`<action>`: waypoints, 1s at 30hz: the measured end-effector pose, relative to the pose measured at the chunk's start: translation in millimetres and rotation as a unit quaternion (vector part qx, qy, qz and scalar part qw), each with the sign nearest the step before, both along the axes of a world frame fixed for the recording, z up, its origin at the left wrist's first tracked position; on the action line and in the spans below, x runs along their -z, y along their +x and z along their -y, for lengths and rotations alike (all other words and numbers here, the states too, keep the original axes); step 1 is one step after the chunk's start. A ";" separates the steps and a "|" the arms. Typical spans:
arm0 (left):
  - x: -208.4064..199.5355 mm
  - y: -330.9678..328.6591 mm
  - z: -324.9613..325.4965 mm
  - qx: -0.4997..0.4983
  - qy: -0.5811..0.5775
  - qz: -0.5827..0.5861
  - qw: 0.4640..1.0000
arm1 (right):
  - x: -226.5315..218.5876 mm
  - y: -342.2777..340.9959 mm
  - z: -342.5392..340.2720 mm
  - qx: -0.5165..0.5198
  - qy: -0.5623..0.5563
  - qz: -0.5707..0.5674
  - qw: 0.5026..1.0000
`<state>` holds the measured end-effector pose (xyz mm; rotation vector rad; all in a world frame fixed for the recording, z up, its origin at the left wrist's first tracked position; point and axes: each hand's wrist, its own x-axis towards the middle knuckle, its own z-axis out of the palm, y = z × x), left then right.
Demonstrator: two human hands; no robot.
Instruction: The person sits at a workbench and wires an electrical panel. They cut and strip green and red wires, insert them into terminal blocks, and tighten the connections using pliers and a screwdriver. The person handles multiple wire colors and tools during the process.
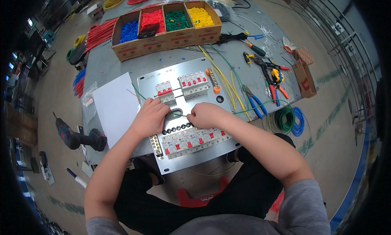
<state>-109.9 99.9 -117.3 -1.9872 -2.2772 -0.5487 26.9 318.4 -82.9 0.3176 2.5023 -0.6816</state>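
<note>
Over the middle of a silver metal mounting plate [173, 166], my left hand [151, 115] is closed on a thin green wire [178, 114]. My right hand [205, 115] pinches the same wire a short way to the right. One end sticks out beyond my left hand; on the right, green wire runs toward a green coil [284, 119]. The plate carries a small breaker [164, 91], a breaker group [194, 83] and a lower row of red-switched breakers [196, 140]. Black-rimmed holes sit between them. A brass terminal strip [155, 146] is at lower left.
A divided cardboard box [171, 43] of coloured caps stands at the back. White paper [113, 109] lies left, near a cordless drill [77, 136]. Blue-handled pliers [255, 102], cutters [269, 74] and yellow wires [224, 78] lie right. A blue coil [298, 121] hangs past the edge.
</note>
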 end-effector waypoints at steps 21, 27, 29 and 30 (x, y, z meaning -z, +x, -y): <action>3.5 -2.6 2.5 -0.013 0.018 -0.045 0.999 | 1.4 1.3 7.5 0.015 0.010 -0.020 1.000; 4.6 -3.6 3.0 -0.013 0.008 -0.048 0.999 | -4.0 -0.5 7.6 0.010 0.007 -0.005 1.000; 3.2 -2.9 2.8 -0.017 0.004 -0.052 0.998 | -0.5 0.0 5.7 0.010 -0.001 -0.014 1.000; 3.3 -2.6 2.6 -0.019 0.002 -0.054 0.998 | -0.5 0.1 5.4 0.010 -0.004 -0.017 1.000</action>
